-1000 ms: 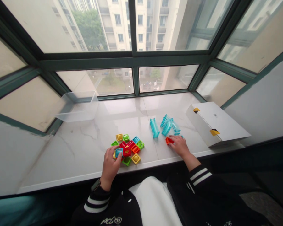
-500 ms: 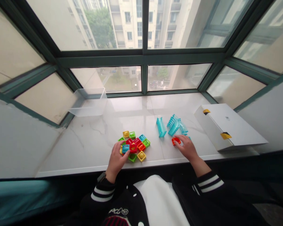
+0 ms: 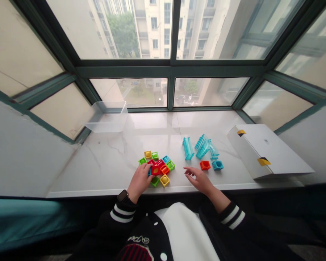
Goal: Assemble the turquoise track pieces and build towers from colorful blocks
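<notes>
My left hand [image 3: 141, 181] is at the near left side of a heap of colourful square toy blocks. Its fingers are closed on a blue block [image 3: 149, 172], mostly covered by the hand. A red block [image 3: 155, 170] lies right beside its fingertips. Around it are green [image 3: 170, 165], orange [image 3: 164, 169] and yellow [image 3: 164, 180] blocks. My right hand [image 3: 199, 179] hovers over the sill between the heap and two separate blocks, its fingers apart and nothing in them. Those two, an orange-red block [image 3: 205, 165] and a blue hollow block [image 3: 217, 165], sit side by side to its right.
Several clear teal track pieces [image 3: 188, 148] lie behind the two separate blocks. A transparent plastic bin [image 3: 107, 125] stands at the back left of the marble sill [image 3: 97, 163]. A white box [image 3: 268, 148] with yellow-black tabs is at the right, and windows enclose the far side.
My right hand has let go of the orange-red block beside the blue one and moved left toward the heap. The left hand stays at the heap, turned further over the blue block.
</notes>
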{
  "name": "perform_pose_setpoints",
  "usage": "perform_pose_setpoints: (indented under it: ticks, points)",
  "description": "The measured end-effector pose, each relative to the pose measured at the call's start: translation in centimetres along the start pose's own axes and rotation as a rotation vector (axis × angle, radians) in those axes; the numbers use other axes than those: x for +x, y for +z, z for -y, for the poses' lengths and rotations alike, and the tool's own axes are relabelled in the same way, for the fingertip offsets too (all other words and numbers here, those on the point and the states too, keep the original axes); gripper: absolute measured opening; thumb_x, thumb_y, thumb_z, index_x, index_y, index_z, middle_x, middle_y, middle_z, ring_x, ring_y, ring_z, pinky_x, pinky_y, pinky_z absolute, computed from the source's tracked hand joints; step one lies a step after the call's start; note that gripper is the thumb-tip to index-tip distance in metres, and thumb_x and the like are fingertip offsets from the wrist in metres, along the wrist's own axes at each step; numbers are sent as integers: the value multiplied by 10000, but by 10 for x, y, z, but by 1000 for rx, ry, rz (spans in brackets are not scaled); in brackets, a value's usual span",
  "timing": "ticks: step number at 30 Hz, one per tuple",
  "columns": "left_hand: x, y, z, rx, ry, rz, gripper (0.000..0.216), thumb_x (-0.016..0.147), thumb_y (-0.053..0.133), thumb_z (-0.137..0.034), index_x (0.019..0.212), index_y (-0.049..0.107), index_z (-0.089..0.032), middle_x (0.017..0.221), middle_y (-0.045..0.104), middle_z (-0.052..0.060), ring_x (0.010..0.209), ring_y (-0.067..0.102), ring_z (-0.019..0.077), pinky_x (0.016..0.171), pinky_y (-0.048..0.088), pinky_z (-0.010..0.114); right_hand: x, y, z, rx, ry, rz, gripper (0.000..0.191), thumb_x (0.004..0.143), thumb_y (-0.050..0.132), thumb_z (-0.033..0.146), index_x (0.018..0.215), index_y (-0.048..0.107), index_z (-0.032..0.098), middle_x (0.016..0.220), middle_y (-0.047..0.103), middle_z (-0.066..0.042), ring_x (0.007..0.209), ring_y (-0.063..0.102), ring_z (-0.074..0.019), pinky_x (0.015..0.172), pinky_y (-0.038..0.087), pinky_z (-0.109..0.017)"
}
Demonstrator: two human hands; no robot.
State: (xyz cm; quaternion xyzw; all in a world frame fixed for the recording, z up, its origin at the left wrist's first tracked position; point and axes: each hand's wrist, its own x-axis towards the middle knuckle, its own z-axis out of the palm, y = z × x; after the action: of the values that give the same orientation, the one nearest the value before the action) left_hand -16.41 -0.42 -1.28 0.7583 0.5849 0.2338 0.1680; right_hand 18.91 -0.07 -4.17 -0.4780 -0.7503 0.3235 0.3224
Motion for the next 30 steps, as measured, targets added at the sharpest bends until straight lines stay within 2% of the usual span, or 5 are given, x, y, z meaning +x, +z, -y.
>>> perform_pose_setpoints:
  ticks: [9, 15, 17, 23, 30]
  points:
    - [-3, -10, -28, -221, 40, -89, 392, 966, 627, -273, 1356, 598, -244, 1298, 663, 120, 1241, 638, 302, 1105, 531, 513, 7, 4, 23, 92, 1, 66, 322, 989, 641, 364, 1287, 716, 265, 1068, 791, -72, 896, 758, -225, 799, 657, -406]
    - [-4, -11, -67, -301, 99, -69, 419, 989, 646, -294, 1400, 570, -272, 1344, 634, 136, 1305, 601, 325, 1145, 499, 543, 22, 15, 50, 285, -86, 112, 623, 944, 734, 369, 1531, 530, 313, 1474, 616, -131, 1137, 726, -252, 890, 670, -432]
    - [-6, -9, -74, -298, 114, -64, 432, 995, 637, -274, 1419, 558, -281, 1347, 624, 131, 1299, 598, 322, 1146, 498, 539, 25, 21, 60, 340, -102, 118, 650, 953, 731, 367, 1555, 492, 320, 1506, 585, -133, 1173, 713, -256, 915, 666, -434]
    - [-10, -8, -73, -297, 105, -32, 443, 997, 633, -260, 1433, 571, -306, 1286, 610, 112, 1234, 618, 302, 1108, 528, 498, 27, 34, 68, 388, -55, 63, 430, 937, 756, 380, 1330, 625, 262, 1229, 725, -88, 1004, 749, -228, 880, 658, -414]
    - [-7, -4, -59, -284, 55, -82, 494, 979, 680, -311, 1454, 543, -295, 1358, 629, 117, 1312, 596, 316, 1148, 492, 524, 24, 35, 64, 348, 10, -39, 429, 893, 803, 467, 1229, 651, 246, 1106, 768, -73, 909, 752, -230, 823, 648, -403]
